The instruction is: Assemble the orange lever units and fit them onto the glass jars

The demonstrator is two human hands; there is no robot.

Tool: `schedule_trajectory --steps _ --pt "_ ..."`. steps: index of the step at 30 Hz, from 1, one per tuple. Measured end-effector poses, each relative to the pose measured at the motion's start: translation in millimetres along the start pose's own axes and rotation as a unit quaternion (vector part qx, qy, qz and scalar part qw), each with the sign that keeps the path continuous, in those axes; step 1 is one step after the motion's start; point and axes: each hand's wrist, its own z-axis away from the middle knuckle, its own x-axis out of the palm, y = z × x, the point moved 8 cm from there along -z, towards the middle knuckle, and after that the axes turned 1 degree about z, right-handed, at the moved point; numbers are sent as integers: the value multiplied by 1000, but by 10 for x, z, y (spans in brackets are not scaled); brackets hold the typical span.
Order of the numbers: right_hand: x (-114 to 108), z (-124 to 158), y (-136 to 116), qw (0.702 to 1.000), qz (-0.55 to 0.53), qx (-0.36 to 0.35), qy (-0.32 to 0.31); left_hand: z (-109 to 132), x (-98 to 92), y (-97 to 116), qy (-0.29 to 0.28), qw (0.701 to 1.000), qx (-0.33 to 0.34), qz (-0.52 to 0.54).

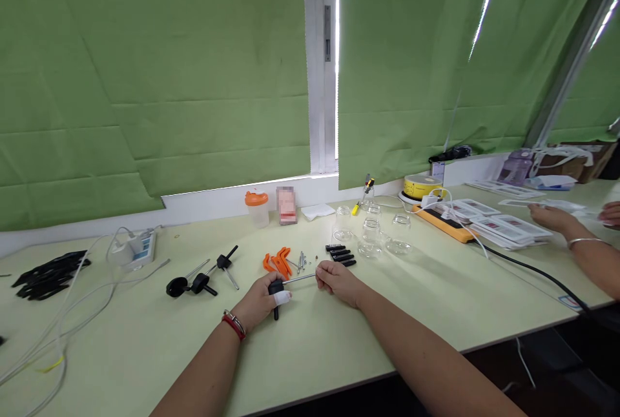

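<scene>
My left hand, with a white wrap on one finger, grips a black part that has a black stub below it and a thin metal rod running right. My right hand pinches the rod's far end. Just behind the hands lie orange curved pieces, small metal screws and several black cylinders. To the left are black parts with metal rods. Several clear glass jars stand at the right.
An orange-lidded cup and a pink box stand by the wall. White cables and black strips lie left. An orange power strip, stacked cards and another person's hand are right.
</scene>
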Motion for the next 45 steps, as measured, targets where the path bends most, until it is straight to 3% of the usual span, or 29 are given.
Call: schedule_trajectory --steps 12,40,43,45 --pt "7 -10 10 999 -22 -22 -6 19 7 10 -4 1000 -4 4" --pt "9 -14 5 999 40 -20 -8 35 26 42 1 1000 0 -3" --pt "-6 -22 2 999 43 -25 12 11 -81 69 48 998 34 -39" --pt "-15 -30 22 999 37 -23 22 32 -343 113 160 981 59 -96"
